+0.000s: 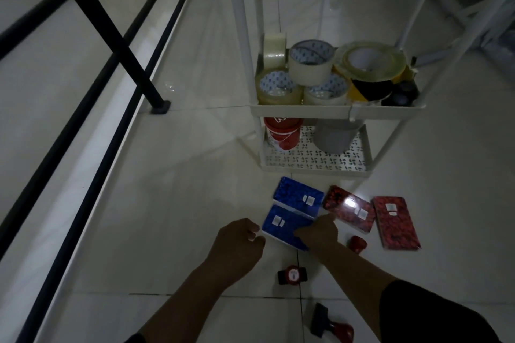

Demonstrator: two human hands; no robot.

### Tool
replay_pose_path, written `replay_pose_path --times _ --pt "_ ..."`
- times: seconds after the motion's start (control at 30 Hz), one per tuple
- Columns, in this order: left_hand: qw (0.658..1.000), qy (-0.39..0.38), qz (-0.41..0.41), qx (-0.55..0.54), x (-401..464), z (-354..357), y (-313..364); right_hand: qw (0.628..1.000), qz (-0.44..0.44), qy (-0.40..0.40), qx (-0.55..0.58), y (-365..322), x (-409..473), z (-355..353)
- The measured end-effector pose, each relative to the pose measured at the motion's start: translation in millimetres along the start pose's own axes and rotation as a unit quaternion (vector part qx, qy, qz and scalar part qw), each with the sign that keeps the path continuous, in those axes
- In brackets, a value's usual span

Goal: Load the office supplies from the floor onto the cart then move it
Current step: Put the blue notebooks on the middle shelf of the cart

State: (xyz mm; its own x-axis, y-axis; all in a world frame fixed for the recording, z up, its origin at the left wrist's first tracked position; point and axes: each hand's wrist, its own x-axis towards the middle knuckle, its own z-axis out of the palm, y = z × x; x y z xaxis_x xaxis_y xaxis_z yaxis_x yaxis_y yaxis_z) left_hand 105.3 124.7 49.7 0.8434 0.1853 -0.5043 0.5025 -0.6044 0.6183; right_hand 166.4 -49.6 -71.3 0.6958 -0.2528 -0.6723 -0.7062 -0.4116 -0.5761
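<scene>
Two blue notebooks lie on the floor: the far blue notebook [298, 196] and the near blue notebook [284, 224]. My right hand [320, 232] rests on the near one with its index finger stretched toward a shiny red notebook [349, 209]. Another red notebook [395, 221] lies further right. My left hand [238, 242] hovers just left of the near blue notebook, fingers curled, holding nothing. The white cart [340, 111] stands beyond, its middle tray full of tape rolls [309, 62].
The cart's bottom shelf holds a red container [282, 131] and a grey roll [335, 136]. Rubber stamps lie on the floor: a small red stamp [358, 243], a round stamp [292, 276] and a handled stamp [331, 324]. A black railing [111, 44] runs along the left.
</scene>
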Motion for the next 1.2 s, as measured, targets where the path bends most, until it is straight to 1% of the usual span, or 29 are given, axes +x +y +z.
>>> replay_pose_path --times 0.13,0.23,0.3,0.43,0.53,0.63,0.73,0.8,1.03,1.1,1.2 --pt "1.0 0.013 0.013 0.006 -8.1 -6.7 14.5 0.998 0.012 -0.016 0.058 -3.0 -9.2 -19.3" --pt "0.999 0.026 0.018 0.001 -15.0 -12.9 29.4 0.997 -0.024 -0.017 0.075 -15.5 -24.8 -43.3" --pt "0.999 0.042 0.02 -0.013 -18.9 -19.3 41.4 0.993 -0.079 -0.004 0.086 -32.3 -41.8 -65.6" --pt "0.996 0.076 0.044 -0.03 -29.5 -38.1 71.3 0.975 -0.217 0.039 0.017 -67.6 -91.3 -123.6" --pt "0.991 0.101 0.071 -0.049 -43.4 -56.6 100.2 0.951 -0.298 0.057 0.058 -94.2 -139.4 -174.9" --pt "0.986 0.11 0.105 -0.073 -60.8 -74.8 130.7 0.914 -0.383 0.083 0.109 -124.2 -191.3 -222.2" --pt "0.976 0.125 0.155 -0.09 -83.0 -92.5 161.7 0.881 -0.428 0.092 0.179 -152.4 -236.3 -258.4" --pt "0.968 0.133 0.185 -0.101 -99.6 -105.4 184.4 0.871 -0.435 0.085 0.213 -172.6 -256.9 -275.7" --pt "0.941 0.169 0.267 -0.121 -126.4 -155.1 259.1 0.868 -0.41 0.036 0.277 -268.4 -285.5 -303.9" --pt "0.934 0.174 0.285 -0.13 -126.1 -168.0 275.3 0.873 -0.395 0.045 0.282 -301.3 -279.4 -303.6" --pt "0.928 0.186 0.298 -0.121 -116.2 -183.7 291.6 0.886 -0.378 0.08 0.255 -348.0 -254.8 -297.7"
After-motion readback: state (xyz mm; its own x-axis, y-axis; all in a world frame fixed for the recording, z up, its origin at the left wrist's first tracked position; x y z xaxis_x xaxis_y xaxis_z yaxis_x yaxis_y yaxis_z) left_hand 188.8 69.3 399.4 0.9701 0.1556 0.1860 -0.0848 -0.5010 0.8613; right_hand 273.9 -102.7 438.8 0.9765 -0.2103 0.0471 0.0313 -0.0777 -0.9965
